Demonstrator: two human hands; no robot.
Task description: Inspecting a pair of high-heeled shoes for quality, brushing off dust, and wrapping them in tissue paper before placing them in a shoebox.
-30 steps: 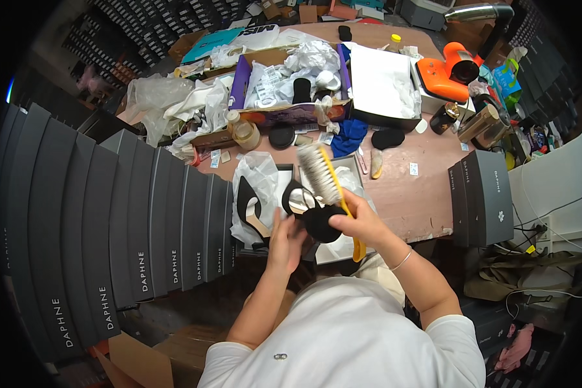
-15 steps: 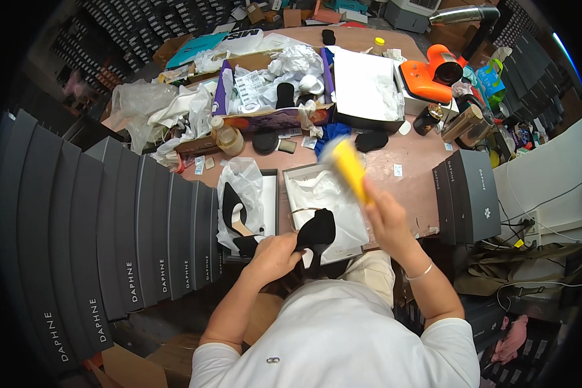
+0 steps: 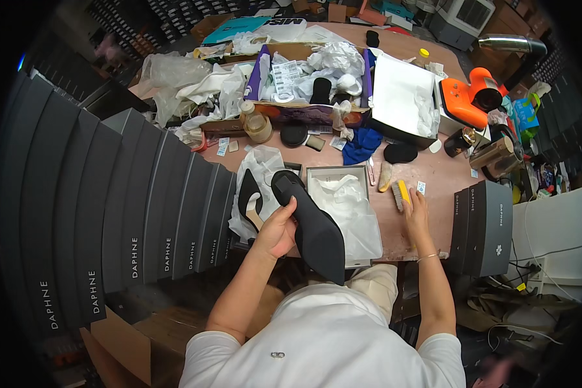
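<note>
Near the middle, my left hand [image 3: 279, 229] is closed around a black shoe [image 3: 313, 236], its dark sole turned up and its toe pointing toward me. On the right, my right hand [image 3: 416, 218] has its fingers closed at the near end of a yellow brush [image 3: 404, 190] with pale bristles, down at the tabletop. The matching black shoe [image 3: 247, 187] lies on white tissue to the left of the held one. Between my hands is a grey shoebox [image 3: 337, 172] lined with white tissue paper [image 3: 346, 213].
Tall stacks of dark shoeboxes [image 3: 126, 207] line my left, with a few more [image 3: 488, 226] at right. Behind stand a purple carton [image 3: 317, 111] of crumpled paper, a glass bottle [image 3: 257, 126], a blue cloth [image 3: 362, 146] and an orange device [image 3: 462, 100].
The brush has come down from the air to the tabletop with my right hand. My left hand has turned the shoe sole up. The view has shifted slightly.
</note>
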